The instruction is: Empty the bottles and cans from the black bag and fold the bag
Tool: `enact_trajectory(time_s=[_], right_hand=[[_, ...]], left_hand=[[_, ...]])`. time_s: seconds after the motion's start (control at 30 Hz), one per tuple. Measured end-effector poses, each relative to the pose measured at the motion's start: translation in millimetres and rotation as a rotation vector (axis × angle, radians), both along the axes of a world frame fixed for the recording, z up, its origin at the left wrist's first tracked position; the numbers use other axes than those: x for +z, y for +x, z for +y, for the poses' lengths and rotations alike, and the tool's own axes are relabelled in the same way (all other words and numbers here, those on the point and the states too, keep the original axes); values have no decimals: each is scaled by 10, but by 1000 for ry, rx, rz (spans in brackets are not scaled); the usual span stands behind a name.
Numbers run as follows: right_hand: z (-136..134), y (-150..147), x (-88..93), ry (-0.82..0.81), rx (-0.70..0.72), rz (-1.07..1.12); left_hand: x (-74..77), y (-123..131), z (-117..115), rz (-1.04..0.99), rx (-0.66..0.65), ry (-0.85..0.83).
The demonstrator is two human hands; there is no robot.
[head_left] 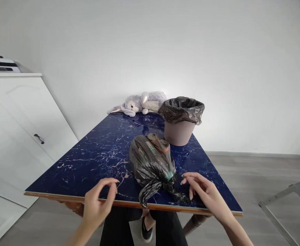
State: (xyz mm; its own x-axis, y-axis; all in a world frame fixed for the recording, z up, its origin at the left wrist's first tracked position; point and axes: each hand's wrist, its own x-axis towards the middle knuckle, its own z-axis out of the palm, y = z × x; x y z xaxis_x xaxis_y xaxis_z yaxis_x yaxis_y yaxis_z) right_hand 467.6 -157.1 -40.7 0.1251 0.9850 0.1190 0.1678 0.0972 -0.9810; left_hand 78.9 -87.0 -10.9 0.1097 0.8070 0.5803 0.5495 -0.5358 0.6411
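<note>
A full black plastic garbage bag (152, 157) lies near the front edge of the table. Dim shapes, cans among them, show through its thin film. Its gathered top is twisted or tied, and two loose ends point toward me. My left hand (100, 198) hovers over the front edge, left of the bag, thumb and fingers curved with a gap between them and nothing held. To the right of the bag, my right hand (203, 189) has its fingers bent and apart, close to one loose end. It appears to hold nothing; whether a fingertip touches that end I cannot tell.
Behind the bag stands a pinkish-grey trash bin (179, 134) with a black liner folded over its rim. A plush rabbit (139, 103) lies by the wall on the blue marbled table (93, 153). A white cabinet (19, 119) is at left, a metal frame (280, 212) at right.
</note>
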Motion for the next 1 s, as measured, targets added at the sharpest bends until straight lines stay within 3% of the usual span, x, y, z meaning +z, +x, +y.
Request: enact_trajectory(time_s=[0.13,0.3,0.4,0.6,0.77,0.87,1.0], right_hand=[[1,-44,-83,-27,34,-54],[-1,-61,-87,-33,23,-75],[6,-61,-86,-32,13,-78],[3,-69,-98,-29,20,-102],[35,-52,-79,2,13,-121],[-118,-194,7,86,-114,-150],[-546,-728,130,278,-371,-222]], left_hand=[[128,479,-241,134,-249,207],[330,911,-314,378,-394,237],[291,1077,-285,423,-383,240],[67,1324,-279,411,-201,196],[39,1376,-327,372,-247,35],[86,1342,-354,332,-274,-50],[228,1316,-396,301,-348,-154]])
